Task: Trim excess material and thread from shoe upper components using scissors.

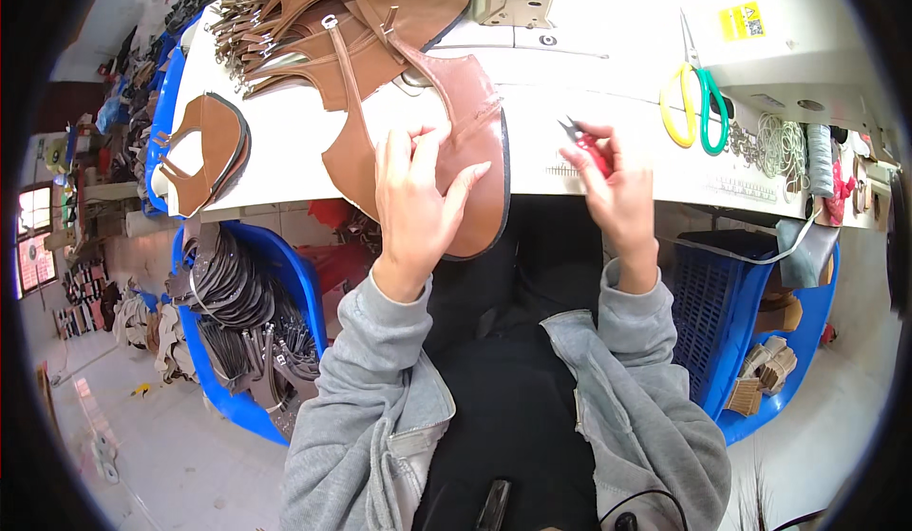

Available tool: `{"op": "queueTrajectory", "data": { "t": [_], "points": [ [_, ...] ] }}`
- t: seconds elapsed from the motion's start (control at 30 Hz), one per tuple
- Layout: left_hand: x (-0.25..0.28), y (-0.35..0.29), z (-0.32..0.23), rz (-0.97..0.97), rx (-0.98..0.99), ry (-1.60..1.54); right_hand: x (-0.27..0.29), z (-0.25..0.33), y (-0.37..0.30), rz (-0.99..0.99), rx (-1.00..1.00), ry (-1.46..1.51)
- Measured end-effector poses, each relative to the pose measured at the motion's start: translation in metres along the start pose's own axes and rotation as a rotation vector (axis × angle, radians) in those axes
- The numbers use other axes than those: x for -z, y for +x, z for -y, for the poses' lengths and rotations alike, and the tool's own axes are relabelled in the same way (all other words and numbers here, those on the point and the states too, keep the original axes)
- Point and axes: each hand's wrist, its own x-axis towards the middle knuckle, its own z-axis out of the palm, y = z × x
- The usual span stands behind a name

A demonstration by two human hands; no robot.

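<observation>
Leather-goods sewing workshop: white work table w/ stacked brown leather pieces, sewing machine, blue bins of parts

Curved brown leather piece overhanging the table edge, dark-edged, small red thread snips held upright

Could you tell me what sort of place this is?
Probably a shoe or leather-goods sewing workshop: cut brown leather pieces piled on a white sewing-machine table, a blue bin of buckled straps, scissors.

Sq. yellow label w/ black marks on white machine, top right.
</observation>
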Motion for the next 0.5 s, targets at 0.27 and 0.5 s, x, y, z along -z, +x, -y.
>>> {"op": "queueTrajectory", "data": {
  "t": [0.27, 0.5],
  "points": [
    [-0.006, 0.000, 0.003, -0.011, 0.023, -0.059, -0.032, 0.025, 0.016, 0.106, 0.159, -0.165],
    [-0.009, -0.001, 0.004, -0.006, 0.023, -0.049, -0.038, 0.025, 0.022, 0.072, 0.251, -0.215]
  ]
}}
